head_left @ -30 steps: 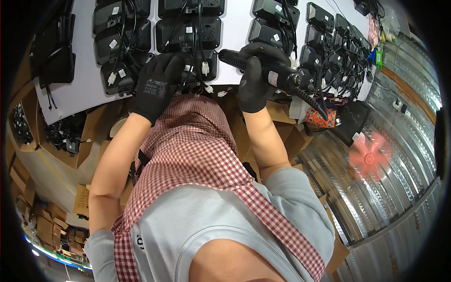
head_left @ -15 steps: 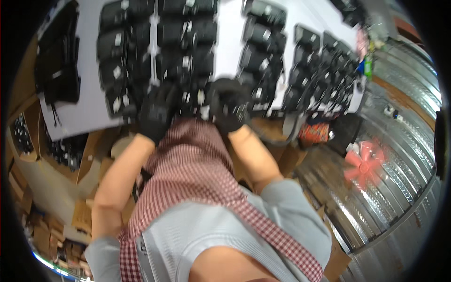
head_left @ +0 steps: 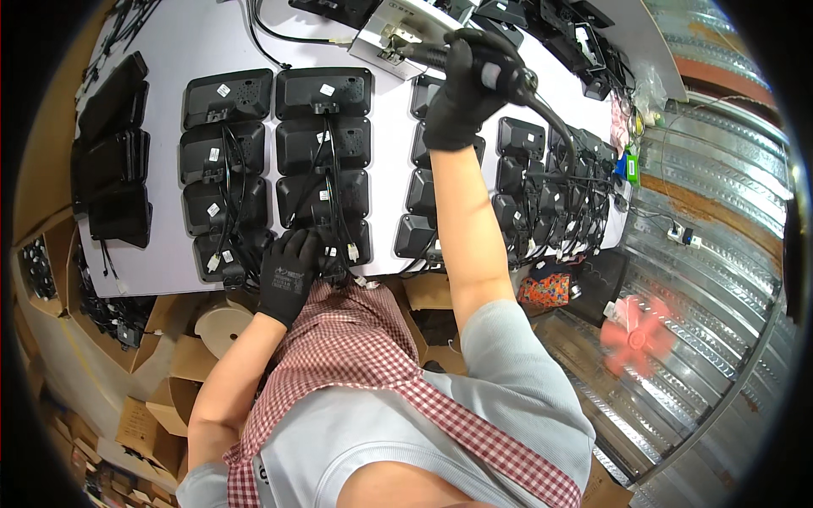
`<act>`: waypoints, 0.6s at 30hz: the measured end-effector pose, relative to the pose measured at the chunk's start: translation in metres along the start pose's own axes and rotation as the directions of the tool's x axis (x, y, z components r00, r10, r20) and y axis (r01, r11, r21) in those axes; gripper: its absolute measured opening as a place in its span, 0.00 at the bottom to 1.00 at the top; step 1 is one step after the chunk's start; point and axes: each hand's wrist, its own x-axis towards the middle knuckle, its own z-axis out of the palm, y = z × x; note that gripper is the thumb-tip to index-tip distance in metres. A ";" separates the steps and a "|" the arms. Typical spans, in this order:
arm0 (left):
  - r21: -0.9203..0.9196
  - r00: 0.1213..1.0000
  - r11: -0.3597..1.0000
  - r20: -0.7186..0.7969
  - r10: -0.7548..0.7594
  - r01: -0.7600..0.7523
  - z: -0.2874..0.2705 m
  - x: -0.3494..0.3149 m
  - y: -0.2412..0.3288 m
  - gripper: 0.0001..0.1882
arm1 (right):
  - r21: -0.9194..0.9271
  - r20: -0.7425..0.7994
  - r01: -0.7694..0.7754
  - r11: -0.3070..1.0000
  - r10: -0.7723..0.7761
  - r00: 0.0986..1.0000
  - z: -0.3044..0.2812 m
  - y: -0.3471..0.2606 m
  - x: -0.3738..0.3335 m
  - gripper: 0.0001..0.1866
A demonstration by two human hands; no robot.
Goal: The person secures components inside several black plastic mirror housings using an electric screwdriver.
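Note:
My right hand [head_left: 467, 93], in a black glove, is closed round a black electric screwdriver [head_left: 503, 76] held over the far part of the table. The screwdriver's tip points left, at the front of a pale metal box [head_left: 383, 35], possibly touching it. My left hand [head_left: 290, 269], also gloved, lies at the near table edge with fingers stretched forward over black cables. Beside its fingertips is the nearest black plastic housing [head_left: 359, 239] of a column; the hand partly covers it. Several like housings [head_left: 224, 95] stand in columns, cables and white connectors lying across them.
Stacked black panels [head_left: 113, 169] lie at the left of the white table [head_left: 174, 267]. More housings [head_left: 521, 135] and cables crowd the right. Cardboard boxes [head_left: 148, 432] and a white reel [head_left: 222, 328] are below left. A red fan [head_left: 637, 337] stands near the corrugated metal wall [head_left: 720, 195].
My right hand has moved from the near table edge far forward to the metal box, carrying the screwdriver. My left hand stays near the edge. The view has shifted, showing more of the table's far side.

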 end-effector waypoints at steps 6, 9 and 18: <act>-0.016 0.999 1.000 -0.041 0.026 -0.027 0.001 -0.007 -0.004 0.28 | -0.252 0.276 0.233 0.939 -0.161 0.948 -0.009 0.037 0.010 0.13; -0.011 0.993 0.997 -0.083 0.081 -0.082 0.011 -0.006 -0.009 0.28 | -0.062 0.215 -0.250 0.966 0.258 0.942 -0.004 0.017 0.005 0.12; -0.037 0.988 0.993 -0.110 0.107 -0.111 0.004 0.001 -0.010 0.31 | -0.002 0.173 -0.497 0.868 0.490 0.854 -0.080 -0.154 -0.161 0.12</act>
